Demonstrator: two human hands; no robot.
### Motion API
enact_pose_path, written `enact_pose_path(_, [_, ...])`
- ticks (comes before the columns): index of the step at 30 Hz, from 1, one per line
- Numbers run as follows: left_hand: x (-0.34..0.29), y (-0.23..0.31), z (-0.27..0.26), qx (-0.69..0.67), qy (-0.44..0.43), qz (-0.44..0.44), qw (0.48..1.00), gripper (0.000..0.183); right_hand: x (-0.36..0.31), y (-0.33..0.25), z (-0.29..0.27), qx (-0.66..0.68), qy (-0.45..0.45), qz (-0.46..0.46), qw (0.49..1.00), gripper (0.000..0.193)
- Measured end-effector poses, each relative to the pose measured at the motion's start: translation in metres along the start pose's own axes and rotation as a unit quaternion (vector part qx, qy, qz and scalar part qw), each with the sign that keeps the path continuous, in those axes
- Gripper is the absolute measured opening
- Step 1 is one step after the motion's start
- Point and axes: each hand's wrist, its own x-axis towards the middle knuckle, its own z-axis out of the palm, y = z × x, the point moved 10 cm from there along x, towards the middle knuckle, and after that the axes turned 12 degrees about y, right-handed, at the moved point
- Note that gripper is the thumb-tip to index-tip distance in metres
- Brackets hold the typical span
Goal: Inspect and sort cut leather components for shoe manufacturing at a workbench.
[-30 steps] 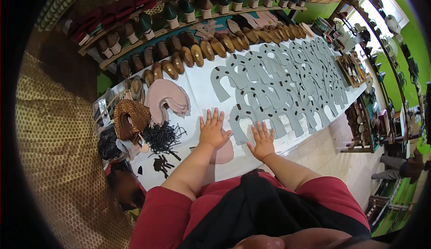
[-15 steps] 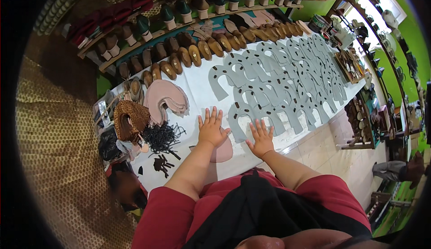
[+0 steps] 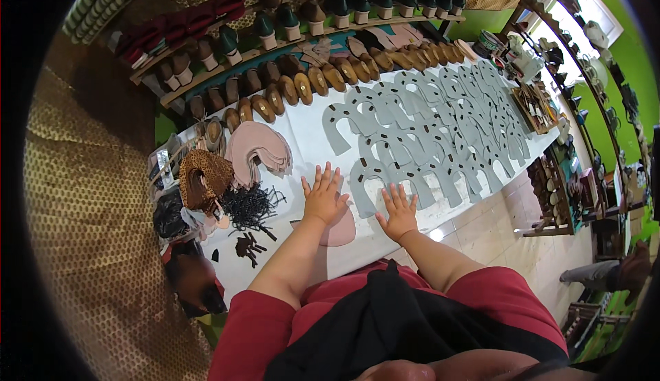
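Observation:
My left hand lies flat, fingers spread, on the white-covered table. It partly covers a pink U-shaped leather piece and holds nothing. To its right, my right hand rests palm down with its fingers apart, beside the nearest of the grey horseshoe-shaped shoe upper pieces. Several rows of these grey pieces overlap across the table, most bearing small dark tabs. Left of my left hand sit a stack of pink upper pieces, leopard-print pieces, a heap of thin black strips and a few dark brown strips.
Brown shoe lasts line the table's far edge. Behind them, a wooden shelf carries green and brown lasts. Tools fill a wooden tray at the right end. Shoe racks stand on the right, near a person's grey-clothed leg.
Both hands keep the same flat, spread pose. The whole view has shifted slightly, and the grey-clothed leg at the right appears a little farther left and lower.

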Motion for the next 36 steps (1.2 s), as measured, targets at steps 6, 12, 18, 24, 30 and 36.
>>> enact_pose_path(6, [-0.015,-0.014,-0.025,-0.024,0.095,-0.005,0.995,0.082,-0.001,0.004,0.004,-0.013,-0.019,0.005,1.0,0.077])
enact_pose_path(12, [-0.036,-0.068,-0.034,-0.01,0.081,-0.074,0.994,0.079,0.001,0.001,0.001,0.0,-0.002,-0.002,1.0,0.078])
enact_pose_path(18, [-0.042,-0.059,-0.019,-0.002,-0.022,-0.013,1.0,0.081,0.001,0.001,0.005,-0.022,-0.023,0.0,0.999,0.078])
enact_pose_path(24, [-0.04,-0.06,-0.02,0.031,-0.026,-0.024,0.999,0.085,0.0,0.001,0.004,-0.017,-0.021,0.003,1.0,0.078])
enact_pose_path(30, [-0.042,-0.061,-0.023,0.032,-0.006,-0.026,0.999,0.085,0.001,0.0,0.003,-0.018,-0.019,0.003,1.0,0.078])
enact_pose_path(36, [-0.043,-0.043,-0.035,0.056,0.033,-0.008,0.998,0.089,-0.001,0.005,0.002,0.011,0.0,0.007,1.0,0.077])
